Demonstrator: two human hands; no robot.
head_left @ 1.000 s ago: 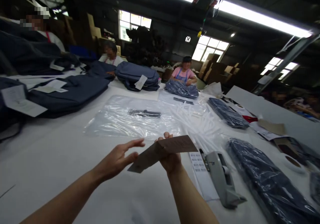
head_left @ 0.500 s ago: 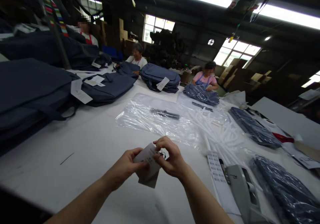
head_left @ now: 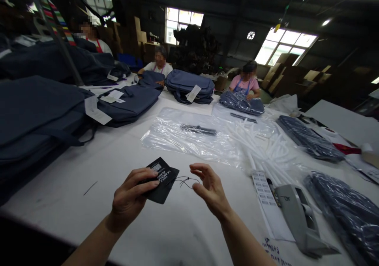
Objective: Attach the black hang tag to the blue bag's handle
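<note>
My left hand [head_left: 130,197] grips a black hang tag [head_left: 161,179] with white print, held just above the white table [head_left: 74,202]. A thin black string [head_left: 183,181] runs from the tag's right edge. My right hand [head_left: 209,187] pinches the free end of that string between thumb and fingers, a little to the right of the tag.
A grey tape dispenser [head_left: 302,218] and a sticker sheet [head_left: 266,202] lie right of my hands. Clear plastic bags [head_left: 189,139] and white tubes [head_left: 263,147] lie ahead. Dark blue bags [head_left: 35,116] pile up on the left, wrapped ones [head_left: 343,214] on the right. Three people work at the far side.
The tag has turned from its pale side to its black printed side. My right hand has moved off the tag and drawn the string out to the right.
</note>
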